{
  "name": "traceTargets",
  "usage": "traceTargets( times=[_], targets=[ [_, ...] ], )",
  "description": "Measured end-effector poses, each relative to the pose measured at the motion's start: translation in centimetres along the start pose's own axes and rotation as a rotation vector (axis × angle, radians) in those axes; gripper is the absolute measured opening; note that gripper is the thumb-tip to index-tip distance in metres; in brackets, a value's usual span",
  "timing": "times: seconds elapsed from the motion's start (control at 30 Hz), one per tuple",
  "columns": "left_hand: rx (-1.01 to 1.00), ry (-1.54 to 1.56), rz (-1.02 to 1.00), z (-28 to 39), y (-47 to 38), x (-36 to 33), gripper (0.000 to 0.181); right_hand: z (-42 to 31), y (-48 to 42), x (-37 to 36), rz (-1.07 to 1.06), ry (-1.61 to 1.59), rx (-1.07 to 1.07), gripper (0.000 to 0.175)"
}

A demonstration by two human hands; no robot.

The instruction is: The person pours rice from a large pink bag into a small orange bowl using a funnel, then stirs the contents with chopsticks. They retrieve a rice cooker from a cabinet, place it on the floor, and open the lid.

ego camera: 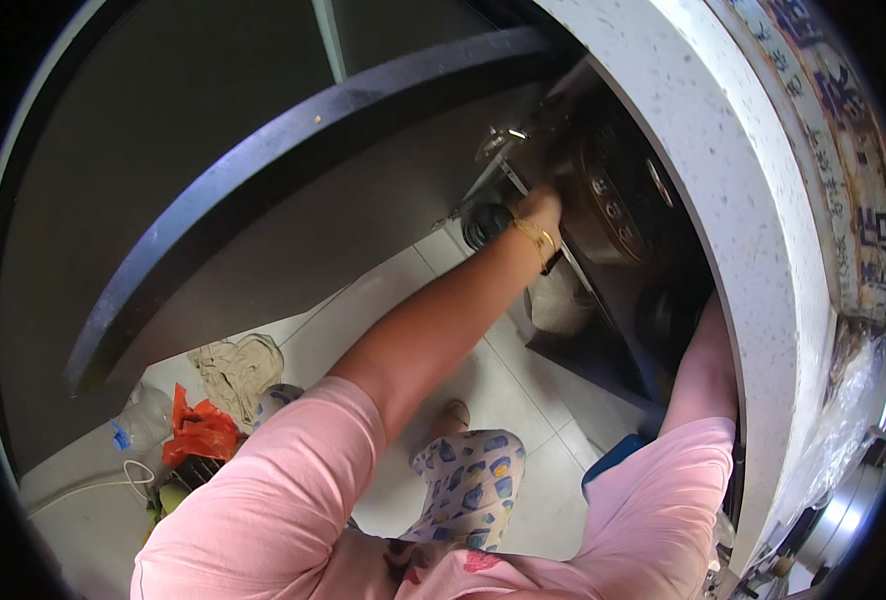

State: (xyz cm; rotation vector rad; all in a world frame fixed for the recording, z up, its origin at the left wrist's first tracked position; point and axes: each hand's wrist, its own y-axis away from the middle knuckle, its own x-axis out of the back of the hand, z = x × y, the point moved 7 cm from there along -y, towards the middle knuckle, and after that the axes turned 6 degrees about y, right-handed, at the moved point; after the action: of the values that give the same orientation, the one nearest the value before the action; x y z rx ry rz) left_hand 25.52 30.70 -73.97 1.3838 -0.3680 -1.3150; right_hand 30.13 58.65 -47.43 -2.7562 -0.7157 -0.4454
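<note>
My left hand point(542, 206) reaches into a dark lower cabinet under the counter, a gold bracelet point(536, 236) on its wrist. It is at the side of a dark brown, rounded appliance with a row of buttons point(611, 206), possibly an electric cooker. Shadow hides the fingers, so I cannot tell whether they grip it. On the other side, my right forearm point(702, 364) goes in below the counter edge; the right hand itself is out of view. Beneath my left wrist, a pale plastic bag point(560, 301) is in the cabinet, and a black coiled thing point(486, 225) is beside the wrist.
The speckled stone countertop point(750, 187) curves above my right arm. A large dark panel with a rounded edge point(210, 176) stands at left. On the tiled floor point(510, 375) are a beige cloth point(244, 371), a red plastic bag point(201, 426), a clear bottle point(142, 418) and a white cord point(86, 486).
</note>
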Motion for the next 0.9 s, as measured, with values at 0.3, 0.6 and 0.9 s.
traceTargets(
  times=[0.3,0.6,0.9],
  targets=[
    [0.142,0.176,-0.021,1.7,9.4,-0.3,0.070,0.7,0.1,2.7,0.036,0.027,-0.021,0.030],
    [0.220,-0.012,-0.025,3.3,11.3,0.9,0.083,0.9,0.5,2.8,0.047,0.022,-0.041,0.029],
    [0.137,0.206,-0.143,-1.5,14.4,8.4,0.062,1.0,1.3,3.7,0.059,0.031,-0.071,0.027]
  ],
)
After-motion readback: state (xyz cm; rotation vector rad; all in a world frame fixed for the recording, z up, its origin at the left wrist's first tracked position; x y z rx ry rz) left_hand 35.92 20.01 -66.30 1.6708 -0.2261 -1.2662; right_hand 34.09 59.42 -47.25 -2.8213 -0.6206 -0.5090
